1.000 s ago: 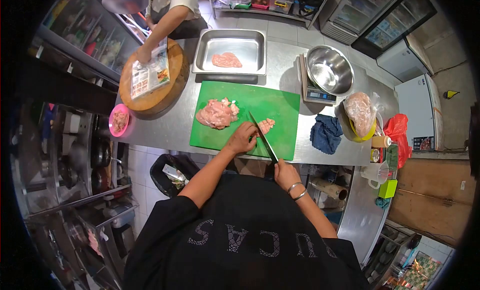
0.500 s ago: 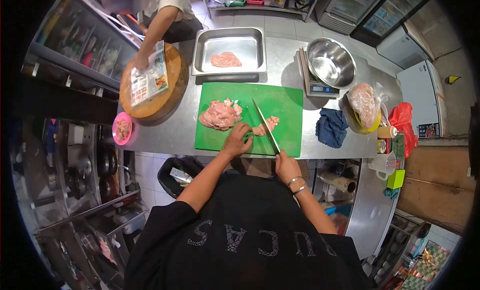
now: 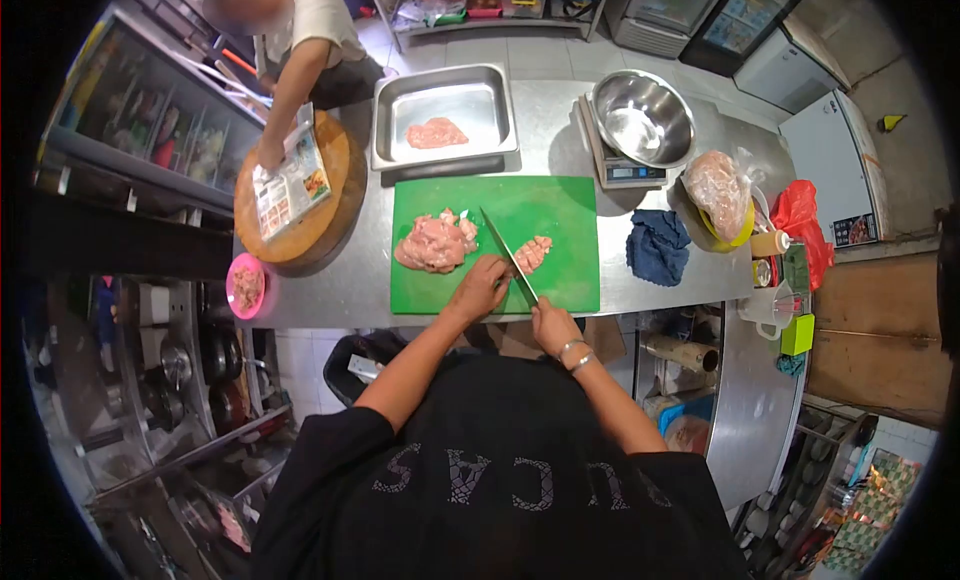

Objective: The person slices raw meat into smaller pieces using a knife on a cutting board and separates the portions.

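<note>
My right hand is wrapped round the handle of a long kitchen knife, whose blade lies across the green cutting board. Just left of the blade, my left hand has its fingers curled down on a piece of raw chicken, mostly hidden beneath them. Small cut pieces of chicken lie right of the blade, close against it. A larger heap of raw chicken rests on the board's left side, above my left hand.
Behind the board stands a steel tray with a flat piece of meat. A steel bowl sits on a scale, near a blue cloth. At left, a co-worker's hand touches paper on a round wooden block; a pink bowl is nearby.
The view has shifted slightly. The knife has drawn back towards me and its blade lies closer to my left fingers. The cut pieces now sit wholly to the blade's right.
</note>
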A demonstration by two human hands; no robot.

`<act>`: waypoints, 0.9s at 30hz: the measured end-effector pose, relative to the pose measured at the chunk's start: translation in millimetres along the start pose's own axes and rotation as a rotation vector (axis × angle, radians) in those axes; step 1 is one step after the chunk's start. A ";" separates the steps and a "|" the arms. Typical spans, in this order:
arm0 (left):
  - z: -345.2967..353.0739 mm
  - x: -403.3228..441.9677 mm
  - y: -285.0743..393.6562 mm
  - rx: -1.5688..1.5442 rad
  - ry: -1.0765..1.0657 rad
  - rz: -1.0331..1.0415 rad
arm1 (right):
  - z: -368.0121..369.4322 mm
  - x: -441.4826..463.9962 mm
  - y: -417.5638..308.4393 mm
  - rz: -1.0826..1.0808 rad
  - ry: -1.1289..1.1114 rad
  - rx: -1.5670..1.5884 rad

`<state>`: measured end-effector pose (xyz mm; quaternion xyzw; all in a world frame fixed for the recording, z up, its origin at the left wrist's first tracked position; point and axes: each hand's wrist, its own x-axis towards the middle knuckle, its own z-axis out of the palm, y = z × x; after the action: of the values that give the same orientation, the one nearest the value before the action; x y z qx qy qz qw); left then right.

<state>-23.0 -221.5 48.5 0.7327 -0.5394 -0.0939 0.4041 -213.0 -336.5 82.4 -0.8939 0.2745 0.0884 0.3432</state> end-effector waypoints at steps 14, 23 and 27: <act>54.6 34.3 21.8 0.064 0.097 -0.364 | -34.7 -13.4 55.2 0.033 0.056 -0.180; 43.5 79.3 61.2 -0.226 0.243 -0.443 | -72.5 -15.1 50.6 -0.003 0.141 0.250; 11.1 183.2 118.3 -0.282 0.309 -0.219 | -153.7 -33.1 26.4 0.063 0.338 0.320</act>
<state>-40.5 -396.5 177.9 0.7287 -0.3701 -0.0985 0.5677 -259.9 -440.3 194.1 -0.8211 0.3665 -0.0964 0.4269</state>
